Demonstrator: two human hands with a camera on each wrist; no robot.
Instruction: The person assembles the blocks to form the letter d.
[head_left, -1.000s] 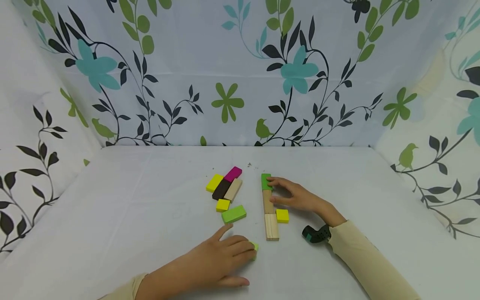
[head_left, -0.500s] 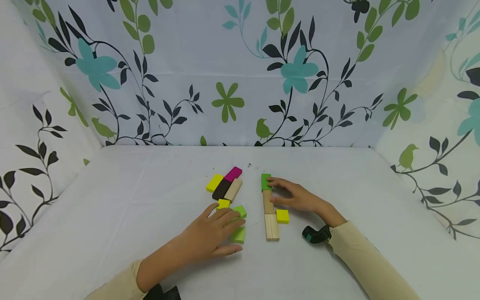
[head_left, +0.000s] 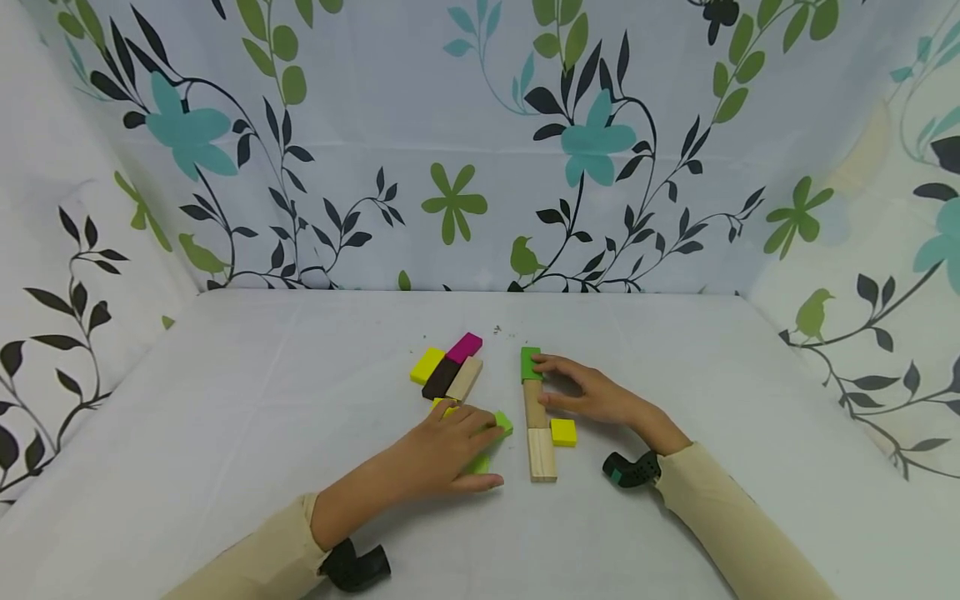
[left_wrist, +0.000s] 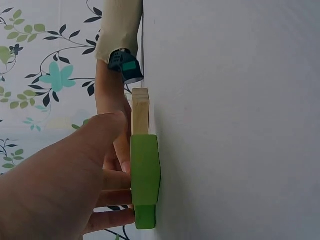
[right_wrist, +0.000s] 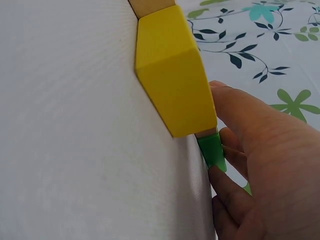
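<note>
Reaching lower centre, left hand [head_left: 444, 450], fingers extended, has shifted lime block [head_left: 504, 424] nearer block row [head_left: 535, 407]; relaxed right hand [head_left: 597, 396] touches green block [head_left: 529, 365].

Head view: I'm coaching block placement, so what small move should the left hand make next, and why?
Perhaps slide the farther light-green block right, toward the pale wooden block: the left hand is over it, a visible gap separates the two blocks, and the right hand touches the green block at the row's far end, which may help steady the row.
</note>
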